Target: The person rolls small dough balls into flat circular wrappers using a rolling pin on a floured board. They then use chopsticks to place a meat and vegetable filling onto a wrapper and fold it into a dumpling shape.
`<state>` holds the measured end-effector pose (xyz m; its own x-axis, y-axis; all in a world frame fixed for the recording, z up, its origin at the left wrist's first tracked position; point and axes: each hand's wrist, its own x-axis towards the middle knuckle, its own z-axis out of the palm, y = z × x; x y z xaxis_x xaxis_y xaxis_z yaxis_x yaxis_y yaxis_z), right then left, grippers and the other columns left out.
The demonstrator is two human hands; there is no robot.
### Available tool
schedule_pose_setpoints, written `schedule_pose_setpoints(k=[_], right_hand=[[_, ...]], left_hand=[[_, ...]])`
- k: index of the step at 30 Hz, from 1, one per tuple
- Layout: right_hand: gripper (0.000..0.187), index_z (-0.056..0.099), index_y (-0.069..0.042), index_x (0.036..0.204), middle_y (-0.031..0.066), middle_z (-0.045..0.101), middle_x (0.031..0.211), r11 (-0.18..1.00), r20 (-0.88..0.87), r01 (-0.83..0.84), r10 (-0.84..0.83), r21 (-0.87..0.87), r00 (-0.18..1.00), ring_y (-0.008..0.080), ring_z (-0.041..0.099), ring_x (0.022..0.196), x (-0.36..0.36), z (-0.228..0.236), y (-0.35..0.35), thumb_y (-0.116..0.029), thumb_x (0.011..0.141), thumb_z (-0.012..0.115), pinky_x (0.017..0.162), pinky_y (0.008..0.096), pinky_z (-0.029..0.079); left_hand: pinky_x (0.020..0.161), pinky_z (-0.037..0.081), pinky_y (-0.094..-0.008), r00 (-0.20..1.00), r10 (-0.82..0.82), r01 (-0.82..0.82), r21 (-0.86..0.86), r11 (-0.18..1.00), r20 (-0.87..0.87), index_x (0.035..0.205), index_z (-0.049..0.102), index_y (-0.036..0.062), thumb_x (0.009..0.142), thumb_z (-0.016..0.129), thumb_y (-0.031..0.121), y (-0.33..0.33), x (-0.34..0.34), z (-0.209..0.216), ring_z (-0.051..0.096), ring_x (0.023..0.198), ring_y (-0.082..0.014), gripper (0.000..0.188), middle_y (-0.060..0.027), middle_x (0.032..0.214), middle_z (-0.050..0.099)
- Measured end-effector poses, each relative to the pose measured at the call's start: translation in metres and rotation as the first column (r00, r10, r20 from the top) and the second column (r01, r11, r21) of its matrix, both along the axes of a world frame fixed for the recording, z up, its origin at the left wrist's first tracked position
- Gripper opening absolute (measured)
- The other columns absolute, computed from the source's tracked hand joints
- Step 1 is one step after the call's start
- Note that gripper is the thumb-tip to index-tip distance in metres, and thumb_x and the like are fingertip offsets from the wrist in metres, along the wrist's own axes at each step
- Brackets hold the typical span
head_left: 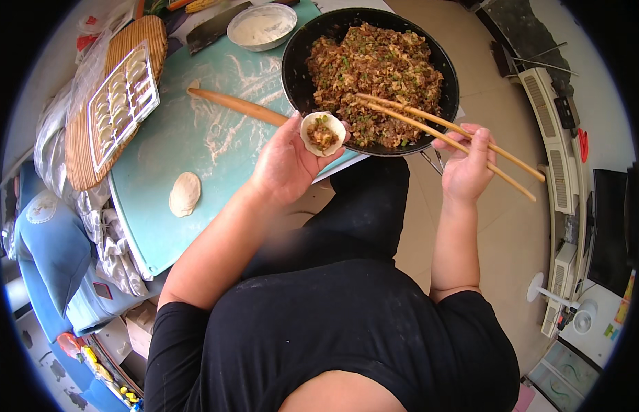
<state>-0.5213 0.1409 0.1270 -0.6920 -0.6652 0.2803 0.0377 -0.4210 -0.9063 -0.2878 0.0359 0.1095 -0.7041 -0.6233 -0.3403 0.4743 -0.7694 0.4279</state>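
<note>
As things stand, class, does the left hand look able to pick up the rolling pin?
Probably not: the left hand holds a wrapper with filling on it. Otherwise the way looks free: the rolling pin lies mostly uncovered on the mat.

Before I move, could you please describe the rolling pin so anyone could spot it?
Find the turquoise mat left of the black pan. On it a wooden rolling pin slants leftward from the left hand: one thick rod, unlike the chopsticks in the right hand.
</note>
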Motion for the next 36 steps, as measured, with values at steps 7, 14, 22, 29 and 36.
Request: schedule_pose_setpoints(k=[7,14,22,29,36], right_hand=[[0.030,0.057,-0.001,0.090,0.0105,0.058,0.067,0.885,0.159,-0.465,0.465,-0.037,0.871,0.0223,0.059,0.056,-0.005,0.000,-0.003,-0.027,0.097,0.044,0.051,0.0334,0.054],[0.031,0.056,-0.004,0.085,0.0080,0.057,0.066,0.882,0.270,-0.471,0.453,0.003,0.850,0.0193,0.058,0.055,-0.004,-0.001,-0.012,-0.030,0.097,0.045,0.050,0.0325,0.053],[0.032,0.057,-0.006,0.085,0.0079,0.058,0.066,0.860,0.344,-0.510,0.483,-0.012,0.805,0.0196,0.059,0.054,0.006,-0.002,-0.016,-0.033,0.097,0.045,0.050,0.0325,0.053],[0.031,0.056,-0.006,0.088,0.0080,0.058,0.065,0.886,0.452,-0.462,0.399,0.032,0.798,0.0218,0.058,0.052,0.031,-0.001,-0.015,-0.034,0.097,0.044,0.051,0.0371,0.053],[0.031,0.054,-0.006,0.089,0.0094,0.059,0.068,0.859,0.413,-0.511,0.457,0.025,0.788,0.0222,0.059,0.054,0.053,0.006,-0.015,-0.034,0.097,0.043,0.050,0.0363,0.053]], left_hand=[[0.098,0.044,-0.0414,0.999,-0.047,0.047,0.048,0.998,-0.008,0.128,0.042,-0.0011,0.100,0.028,0.039,0.009,0.004,0.012,0.052,0.116,-0.0299,0.051,-0.0192,0.127,0.051],[0.101,0.042,-0.0409,0.994,-0.103,0.106,0.070,0.992,-0.045,0.132,0.038,-0.0034,0.099,0.029,0.041,0.021,0.019,0.016,0.051,0.117,-0.0306,0.056,-0.0203,0.129,0.048],[0.102,0.041,-0.0417,0.989,-0.077,0.091,0.111,0.990,-0.123,0.133,0.035,-0.0062,0.099,0.029,0.041,0.032,0.036,0.020,0.047,0.121,-0.0345,0.058,-0.0231,0.132,0.045],[0.103,0.040,-0.0417,0.986,-0.062,0.071,0.055,0.996,-0.154,0.135,0.031,-0.0060,0.099,0.028,0.042,0.038,0.054,0.022,0.047,0.122,-0.0325,0.060,-0.0232,0.131,0.045],[0.104,0.039,-0.0415,0.988,-0.007,0.015,0.051,0.999,-0.153,0.135,0.032,-0.0055,0.100,0.026,0.042,0.046,0.077,0.027,0.048,0.121,-0.0326,0.059,-0.0229,0.131,0.045]])
